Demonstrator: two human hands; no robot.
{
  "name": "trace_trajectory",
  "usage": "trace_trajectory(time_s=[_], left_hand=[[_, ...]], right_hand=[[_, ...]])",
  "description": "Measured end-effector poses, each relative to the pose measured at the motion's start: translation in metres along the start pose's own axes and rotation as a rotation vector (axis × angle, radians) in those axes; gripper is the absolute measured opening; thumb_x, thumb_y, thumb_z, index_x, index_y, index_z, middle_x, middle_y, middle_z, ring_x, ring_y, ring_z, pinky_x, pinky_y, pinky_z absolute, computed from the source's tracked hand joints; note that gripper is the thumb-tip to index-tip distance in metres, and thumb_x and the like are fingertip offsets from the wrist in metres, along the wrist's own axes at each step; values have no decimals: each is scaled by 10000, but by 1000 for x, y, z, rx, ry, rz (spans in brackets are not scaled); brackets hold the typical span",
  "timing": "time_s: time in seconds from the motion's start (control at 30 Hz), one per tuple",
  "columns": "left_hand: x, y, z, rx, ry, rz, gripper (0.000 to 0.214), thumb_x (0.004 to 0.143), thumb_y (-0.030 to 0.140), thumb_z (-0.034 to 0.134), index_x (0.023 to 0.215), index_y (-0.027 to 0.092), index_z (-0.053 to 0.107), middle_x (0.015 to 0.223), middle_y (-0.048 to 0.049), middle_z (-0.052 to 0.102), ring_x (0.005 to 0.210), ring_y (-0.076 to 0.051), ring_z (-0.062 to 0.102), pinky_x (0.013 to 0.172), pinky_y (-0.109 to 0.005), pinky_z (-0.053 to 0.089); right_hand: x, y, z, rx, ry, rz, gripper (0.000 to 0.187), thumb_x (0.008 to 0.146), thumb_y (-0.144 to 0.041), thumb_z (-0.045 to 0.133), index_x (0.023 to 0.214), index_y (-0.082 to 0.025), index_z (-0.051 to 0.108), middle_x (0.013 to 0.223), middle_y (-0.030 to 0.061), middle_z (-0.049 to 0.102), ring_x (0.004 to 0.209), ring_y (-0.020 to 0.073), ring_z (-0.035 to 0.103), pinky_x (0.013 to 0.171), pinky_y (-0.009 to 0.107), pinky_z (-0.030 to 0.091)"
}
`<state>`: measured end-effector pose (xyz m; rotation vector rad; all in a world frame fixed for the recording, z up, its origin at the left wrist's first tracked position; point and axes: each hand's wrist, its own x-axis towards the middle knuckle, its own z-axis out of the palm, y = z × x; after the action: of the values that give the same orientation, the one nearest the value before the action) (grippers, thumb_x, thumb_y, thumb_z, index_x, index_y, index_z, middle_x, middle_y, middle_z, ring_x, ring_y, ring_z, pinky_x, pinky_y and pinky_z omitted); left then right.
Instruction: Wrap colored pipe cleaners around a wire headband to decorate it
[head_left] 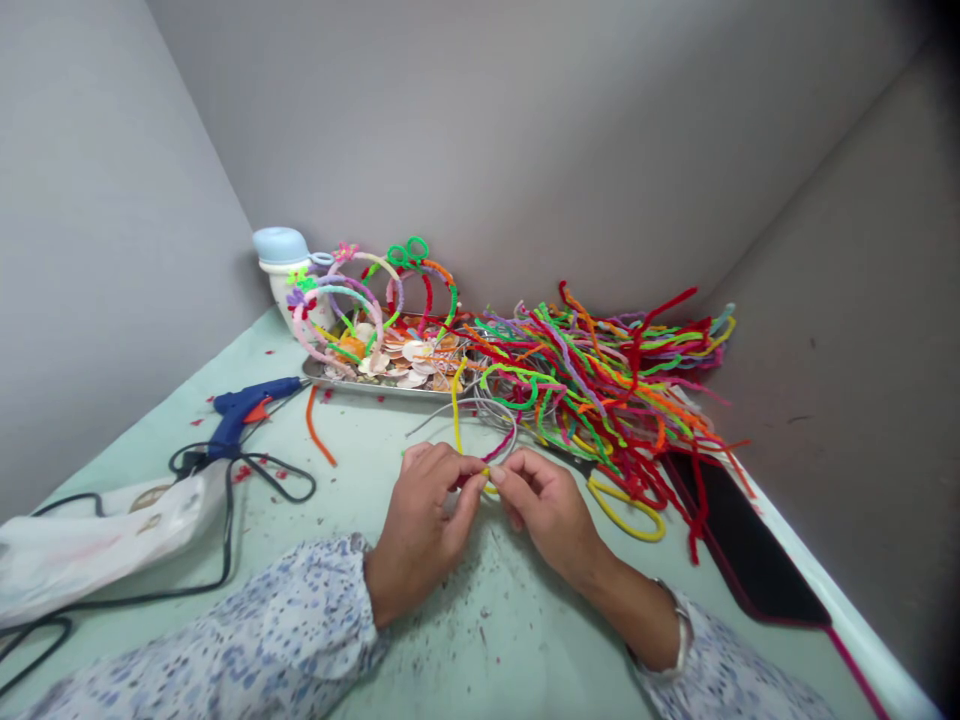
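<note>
Near the middle of the table, the fingertips of my left hand (pixel 429 515) and my right hand (pixel 551 512) meet in a pinch. Both are closed on a yellow pipe cleaner (pixel 456 405), one end of which stands up beyond my left fingers. A thin grey wire hoop (pixel 429 412) curves just past my hands. Part of it looks covered in magenta fuzz; its lower part is hidden by my fingers. Scissors with yellow handles (pixel 630 535) lie right of my right hand, partly under the pile of coloured pipe cleaners (pixel 600 375).
Behind my hands, a metal tray (pixel 382 388) holds round pieces and finished-looking fuzzy headbands (pixel 371 290). A white cup with a blue lid (pixel 281 245) stands behind. At left lie a blue glue gun (pixel 232 415), its black cord and a plastic bag (pixel 112 540). A black flat object (pixel 757 550) lies right.
</note>
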<state>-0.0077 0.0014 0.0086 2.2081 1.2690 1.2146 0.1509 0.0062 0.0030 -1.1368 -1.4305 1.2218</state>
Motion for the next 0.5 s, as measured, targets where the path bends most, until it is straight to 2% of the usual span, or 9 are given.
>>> trace_trajectory(time_s=[0.17, 0.4, 0.5], left_hand=[[1, -3, 2, -9, 16, -44, 91, 899, 181, 510, 909, 186, 601, 767, -15, 586, 760, -171, 523, 786, -347, 379], [0, -4, 2, -122, -79, -83, 142, 943, 216, 446, 959, 193, 585, 870, -34, 594, 861, -181, 522, 826, -344, 380], [-1, -3, 0, -147, -118, -69, 132, 918, 213, 475, 1001, 190, 575, 910, -45, 588, 892, -194, 516, 832, -349, 386]], right_hand=[[0, 3, -1, 21, -15, -35, 270, 883, -407, 548, 755, -178, 611, 648, -17, 580, 465, 80, 394, 452, 221, 319], [2, 4, -2, 11, 13, -28, 244, 858, -381, 583, 710, -186, 577, 579, -44, 501, 462, 84, 387, 455, 222, 319], [2, 5, -3, 12, 17, -31, 251, 861, -376, 577, 700, -185, 559, 564, -52, 467, 463, 82, 375, 451, 218, 310]])
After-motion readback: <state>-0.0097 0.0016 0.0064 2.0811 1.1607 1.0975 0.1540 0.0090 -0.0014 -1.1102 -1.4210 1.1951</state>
